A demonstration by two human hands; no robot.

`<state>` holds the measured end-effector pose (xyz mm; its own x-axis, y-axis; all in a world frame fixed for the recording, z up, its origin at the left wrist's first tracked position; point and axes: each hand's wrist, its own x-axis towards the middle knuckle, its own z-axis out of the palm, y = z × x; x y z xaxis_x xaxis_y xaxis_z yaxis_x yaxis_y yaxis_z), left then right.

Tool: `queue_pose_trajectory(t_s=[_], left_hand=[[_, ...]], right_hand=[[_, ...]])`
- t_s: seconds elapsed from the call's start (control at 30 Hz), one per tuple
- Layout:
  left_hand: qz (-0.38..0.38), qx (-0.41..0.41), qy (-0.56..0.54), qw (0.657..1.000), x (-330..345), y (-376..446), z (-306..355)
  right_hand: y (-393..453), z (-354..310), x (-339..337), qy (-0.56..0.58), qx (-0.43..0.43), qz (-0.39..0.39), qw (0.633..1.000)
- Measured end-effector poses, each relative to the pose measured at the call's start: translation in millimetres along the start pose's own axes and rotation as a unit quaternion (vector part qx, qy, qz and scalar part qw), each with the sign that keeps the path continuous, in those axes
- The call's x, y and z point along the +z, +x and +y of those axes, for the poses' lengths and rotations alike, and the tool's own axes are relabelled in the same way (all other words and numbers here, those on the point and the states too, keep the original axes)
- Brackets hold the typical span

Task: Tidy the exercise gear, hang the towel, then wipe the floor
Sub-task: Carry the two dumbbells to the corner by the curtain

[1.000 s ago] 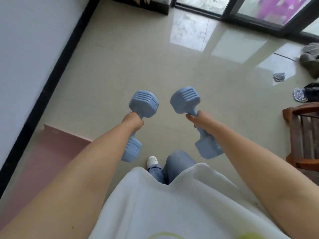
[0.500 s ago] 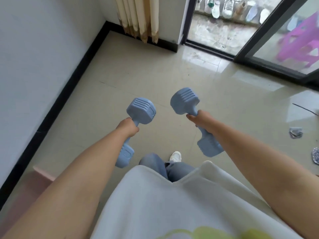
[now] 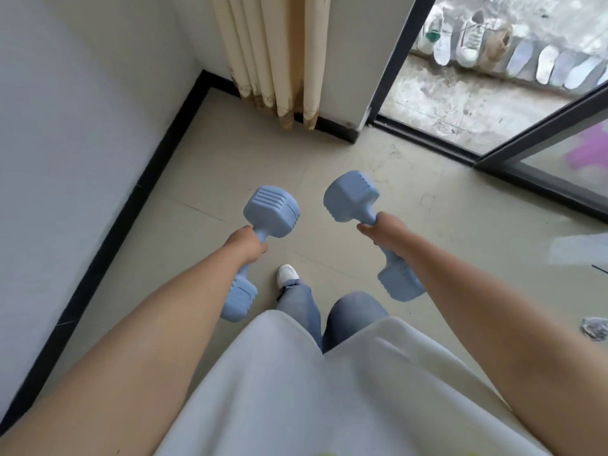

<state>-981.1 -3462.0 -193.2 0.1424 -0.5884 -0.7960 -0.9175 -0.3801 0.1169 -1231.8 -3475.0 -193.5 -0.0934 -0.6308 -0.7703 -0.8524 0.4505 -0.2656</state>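
Observation:
I carry two light blue dumbbells above the tiled floor. My left hand [image 3: 246, 245] grips the handle of the left dumbbell [image 3: 273, 212], whose far head points forward while the near head hangs below my wrist. My right hand [image 3: 381, 230] grips the handle of the right dumbbell [image 3: 350, 197], tilted with its far head toward the left. Both fists hide the handles. No towel is in view.
A white wall with black skirting [image 3: 108, 238] runs along the left into a corner. Beige curtains [image 3: 273, 57] hang at the corner. A dark-framed sliding glass door [image 3: 533, 156] stands at the right, with shoes outside. A crumpled grey scrap [image 3: 595, 329] lies at right.
I have walked forward toward the corner, and the curtains and door have come close. The pink mat at the left has left the view. Both hands still grip the dumbbells.

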Motion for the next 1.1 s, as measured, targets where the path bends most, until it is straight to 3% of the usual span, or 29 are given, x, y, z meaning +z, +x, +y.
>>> queue_pose_trajectory(t_s=[0.27, 0.5, 0.83, 1.1], left_hand=[[-0.021, -0.019, 0.005, 1.000, -80, 117, 53], [-0.018, -0.019, 0.040, 0.999, -96, 249, 96], [-0.029, 0.030, 0.109, 0.993, -18, 496, 101], [-0.059, 0.134, 0.161, 0.976, 31, 665, 100]], right_hand=[[128, -52, -63, -0.012, 0.011, -0.013, 1.000], [265, -62, -79, -0.011, 0.005, -0.020, 1.000], [503, -37, 10, -0.066, 0.028, -0.007, 0.997], [660, -24, 71, -0.108, -0.019, 0.060, 0.992]])
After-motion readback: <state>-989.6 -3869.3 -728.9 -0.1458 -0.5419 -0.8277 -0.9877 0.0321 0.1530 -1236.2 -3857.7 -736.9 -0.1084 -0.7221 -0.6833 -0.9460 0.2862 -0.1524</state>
